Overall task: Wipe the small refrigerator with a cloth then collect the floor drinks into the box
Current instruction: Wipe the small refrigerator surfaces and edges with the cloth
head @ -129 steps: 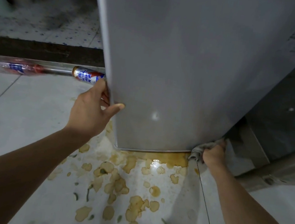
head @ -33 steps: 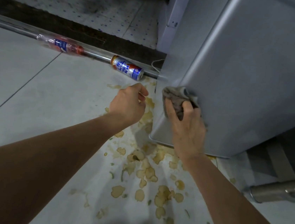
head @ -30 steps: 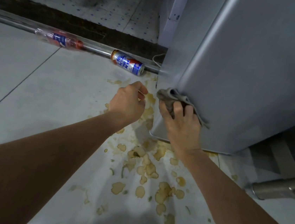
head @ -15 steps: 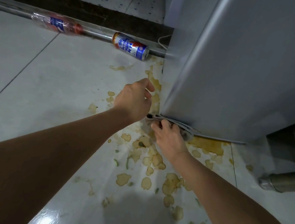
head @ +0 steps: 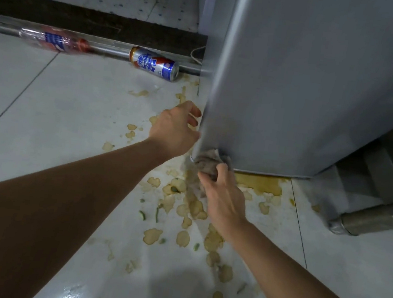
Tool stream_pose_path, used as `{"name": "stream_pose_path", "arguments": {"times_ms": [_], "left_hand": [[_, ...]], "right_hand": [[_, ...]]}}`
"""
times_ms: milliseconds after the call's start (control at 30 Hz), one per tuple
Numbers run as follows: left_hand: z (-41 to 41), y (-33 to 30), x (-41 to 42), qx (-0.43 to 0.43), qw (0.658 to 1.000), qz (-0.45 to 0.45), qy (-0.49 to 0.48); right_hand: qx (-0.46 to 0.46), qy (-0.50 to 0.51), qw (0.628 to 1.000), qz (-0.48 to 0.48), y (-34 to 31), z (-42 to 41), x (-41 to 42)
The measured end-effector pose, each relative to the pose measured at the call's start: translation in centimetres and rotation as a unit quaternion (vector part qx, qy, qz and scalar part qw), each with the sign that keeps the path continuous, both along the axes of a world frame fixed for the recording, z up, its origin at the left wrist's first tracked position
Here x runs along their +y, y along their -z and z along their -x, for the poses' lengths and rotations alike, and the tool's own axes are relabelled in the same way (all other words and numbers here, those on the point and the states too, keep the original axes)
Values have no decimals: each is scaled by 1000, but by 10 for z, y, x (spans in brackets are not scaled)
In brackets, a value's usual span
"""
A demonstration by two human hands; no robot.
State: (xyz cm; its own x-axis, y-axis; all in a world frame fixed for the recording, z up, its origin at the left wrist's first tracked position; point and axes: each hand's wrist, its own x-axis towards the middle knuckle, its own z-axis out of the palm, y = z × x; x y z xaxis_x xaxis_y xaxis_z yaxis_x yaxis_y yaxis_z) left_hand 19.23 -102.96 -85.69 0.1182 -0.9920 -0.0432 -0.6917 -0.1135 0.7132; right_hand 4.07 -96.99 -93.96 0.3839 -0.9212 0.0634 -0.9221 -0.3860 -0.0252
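Grey metal fills most of what I see: the small refrigerator stands on the pale tiled floor, its lower front corner right before me. Brown spill pools under its bottom edge and spatters out across the tiles toward me, which is probably why I am working so low. Along the metal door rail at the back lie the floor drinks, a clear plastic bottle and, nearer the fridge, a blue and white can, both on their sides and not yet collected; no box is in view. My left hand hovers beside the fridge's side edge, fingers loosely curled and holding nothing, seemingly placed to steady the cabinet. My right hand bunches the grey cloth in curled fingers and presses it against the bottom corner, where grime would likely gather.
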Motion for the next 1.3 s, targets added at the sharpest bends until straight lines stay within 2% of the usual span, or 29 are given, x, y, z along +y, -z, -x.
{"name": "stream_pose_path", "arguments": {"times_ms": [67,167,333,500,600,733,833,900,933,967,1000,1100,1133,1167,1233,1300], "left_hand": [[-1,-5,-2,3,1000,16,18],[-1,-9,-3,6,999,27,24],[0,-8,-1,26,999,29,7],[-7,-9,1,32,998,26,42],[-8,-9,2,35,998,27,41],[-3,-7,2,34,998,36,29],[2,-6,1,32,999,37,16],[4,-7,1,24,999,29,14],[6,-7,1,20,999,24,14],[7,-8,0,16,1000,17,16],[7,-8,0,13,1000,12,17],[10,-9,-2,0,1000,7,15],[11,-9,-3,-6,1000,8,14],[12,-9,-4,-11,1000,9,13],[13,-8,-6,-17,1000,12,9],[12,-7,-8,-21,1000,15,10]], "right_hand": [[6,-50,998,45,-1,-11,0],[113,-117,983,80,-1,-25,-16],[255,-120,959,38,23,-48,-38],[300,-155,941,28,22,-36,-42],[290,-131,948,0,18,-1,-43],[244,-15,969,-40,14,44,-35],[137,45,986,-81,9,40,-25],[-20,99,991,-83,7,26,-12],[-139,143,975,-94,6,19,-5],[-267,193,937,-118,4,12,2],[-388,250,875,-147,4,5,5],[-648,389,622,-207,5,-18,-2],[-702,404,544,-219,6,-26,-9],[-739,409,487,-223,6,-36,-16],[-776,419,419,-216,7,-54,-29],[-782,443,389,-202,10,-67,-40]]}}
